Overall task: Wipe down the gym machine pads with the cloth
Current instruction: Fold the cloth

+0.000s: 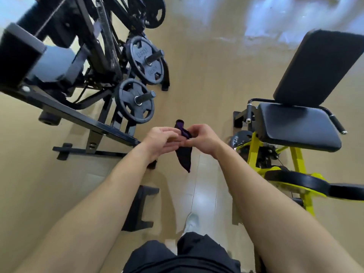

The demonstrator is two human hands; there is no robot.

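A dark purple cloth (pixel 184 154) hangs in the air in front of me, bunched at the top and drooping to a point below. My left hand (pixel 160 141) and my right hand (pixel 202 139) both pinch its upper part, fingers close together. To the right stands a yellow-framed machine with a black seat pad (pixel 299 126) and a tilted black back pad (pixel 319 67). A black curved pad (pixel 295 180) sits lower on the same machine. The cloth touches none of the pads.
A black plate-loaded machine (pixel 78 75) fills the upper left, with two weight plates (pixel 145 60) on pegs and a grey pad (pixel 57 62). Its base bars (pixel 88 150) reach toward my feet. A black foot bracket (pixel 137 209) lies on the tan floor by my white shoe (pixel 192 221).
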